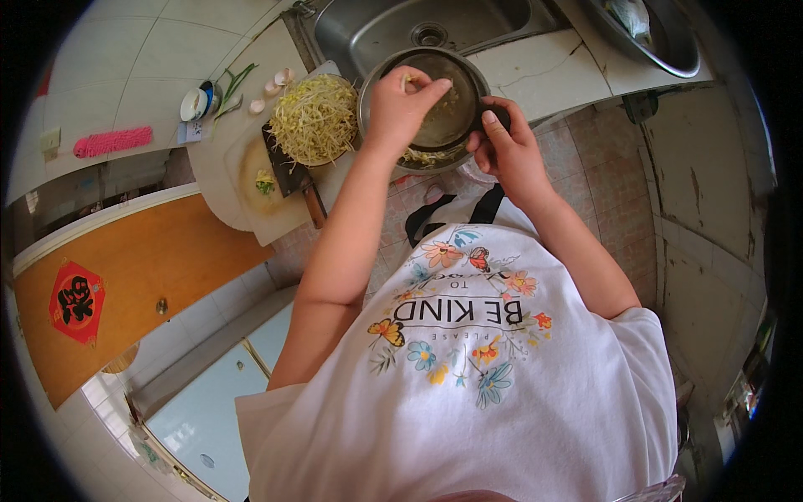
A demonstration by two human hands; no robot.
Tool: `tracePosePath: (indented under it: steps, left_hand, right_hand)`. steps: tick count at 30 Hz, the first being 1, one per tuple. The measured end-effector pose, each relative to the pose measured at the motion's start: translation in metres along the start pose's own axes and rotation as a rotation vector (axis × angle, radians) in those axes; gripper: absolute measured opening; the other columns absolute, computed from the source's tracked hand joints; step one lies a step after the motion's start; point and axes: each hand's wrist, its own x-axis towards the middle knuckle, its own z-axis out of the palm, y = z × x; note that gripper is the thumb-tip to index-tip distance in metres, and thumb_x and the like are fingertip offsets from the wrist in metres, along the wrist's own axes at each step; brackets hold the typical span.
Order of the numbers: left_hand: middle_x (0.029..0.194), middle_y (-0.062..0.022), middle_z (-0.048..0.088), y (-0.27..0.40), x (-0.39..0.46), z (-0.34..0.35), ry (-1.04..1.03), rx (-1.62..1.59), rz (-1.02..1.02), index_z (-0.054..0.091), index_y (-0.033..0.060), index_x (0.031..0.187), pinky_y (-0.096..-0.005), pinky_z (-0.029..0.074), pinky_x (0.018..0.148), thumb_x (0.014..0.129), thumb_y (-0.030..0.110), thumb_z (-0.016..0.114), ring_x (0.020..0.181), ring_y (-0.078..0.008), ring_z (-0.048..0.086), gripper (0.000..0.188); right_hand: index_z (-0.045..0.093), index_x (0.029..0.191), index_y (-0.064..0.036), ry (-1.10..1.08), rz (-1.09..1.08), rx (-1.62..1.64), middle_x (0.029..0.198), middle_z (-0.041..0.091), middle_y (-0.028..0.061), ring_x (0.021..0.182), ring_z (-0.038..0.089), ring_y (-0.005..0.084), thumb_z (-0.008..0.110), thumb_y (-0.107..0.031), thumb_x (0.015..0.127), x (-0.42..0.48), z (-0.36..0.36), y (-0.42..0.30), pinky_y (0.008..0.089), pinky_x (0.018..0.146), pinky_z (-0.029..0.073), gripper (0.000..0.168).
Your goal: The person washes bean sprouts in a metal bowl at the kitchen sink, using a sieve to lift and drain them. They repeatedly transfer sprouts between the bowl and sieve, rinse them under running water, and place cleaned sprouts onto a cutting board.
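Note:
My left hand (404,106) is over a round dark-rimmed pan (467,94) holding water and small bits, with a few pale bean sprouts (409,80) pinched in its fingers. My right hand (511,147) grips the pan's black handle (495,116). Under and around the pan lies a wider metal basin (370,81), where more sprouts (433,155) show near the lower rim. Left of it, a big heap of bean sprouts (313,116) fills a round container. A cleaver (285,166) with a wooden handle rests beside the heap on a worn cutting board (241,163).
A steel sink (376,28) lies ahead. At upper right is a metal basin (680,47) with a fish (630,19). Eggshells (257,105), green onion (233,81), small bowls (194,103) and a pink fuzzy item (113,142) are on the left counter. Chopped greens (265,182) sit on the board.

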Motion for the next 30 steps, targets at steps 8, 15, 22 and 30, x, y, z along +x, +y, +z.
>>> tracePosePath:
  steps: [8, 15, 22, 30]
  left_hand:
    - [0.056, 0.0011, 0.054, -0.012, 0.003, 0.023, 0.051, 0.239, 0.12, 0.066, 0.0008, 0.083, -0.023, 0.035, 0.047, 0.077, 0.015, 0.069, 0.051, -0.0059, 0.045, 0.016]
    - [0.062, 0.0007, 0.051, -0.001, 0.008, 0.009, -0.032, -0.181, -0.171, 0.061, 0.0045, 0.082, -0.0237, 0.031, 0.044, 0.074, 0.014, 0.069, 0.049, -0.0058, 0.041, 0.014]
    - [0.077, -0.0077, 0.049, 0.004, 0.018, -0.044, -0.291, -1.094, -0.356, 0.05, 0.0037, 0.079, -0.0279, 0.04, 0.063, 0.076, 0.011, 0.046, 0.073, -0.0195, 0.047, 0.009]
    - [0.069, -0.0026, 0.047, 0.017, 0.016, -0.068, -0.289, -0.357, -0.216, 0.054, 0.005, 0.085, -0.0292, 0.038, 0.055, 0.077, 0.011, 0.056, 0.06, -0.0177, 0.045, 0.01]
  right_hand:
    - [0.041, 0.12, -0.011, 0.011, 0.002, 0.011, 0.069, 0.058, 0.0055, 0.046, 0.046, 0.0095, 0.046, -0.022, 0.095, -0.001, 0.004, -0.002, 0.0224, 0.043, 0.036, 0.028]
    - [0.041, 0.121, -0.012, 0.004, 0.015, 0.002, 0.069, 0.058, 0.005, 0.047, 0.046, 0.0092, 0.046, -0.023, 0.095, 0.0, 0.001, -0.002, 0.0226, 0.044, 0.037, 0.029]
    - [0.041, 0.122, -0.012, 0.017, 0.023, 0.007, 0.071, 0.058, 0.004, 0.049, 0.047, 0.0089, 0.046, -0.025, 0.095, 0.002, -0.002, -0.003, 0.0225, 0.044, 0.037, 0.03]
    - [0.04, 0.122, -0.012, 0.002, 0.016, -0.003, 0.071, 0.058, 0.0043, 0.049, 0.047, 0.0089, 0.047, -0.026, 0.095, 0.001, 0.0, -0.003, 0.0226, 0.044, 0.036, 0.031]
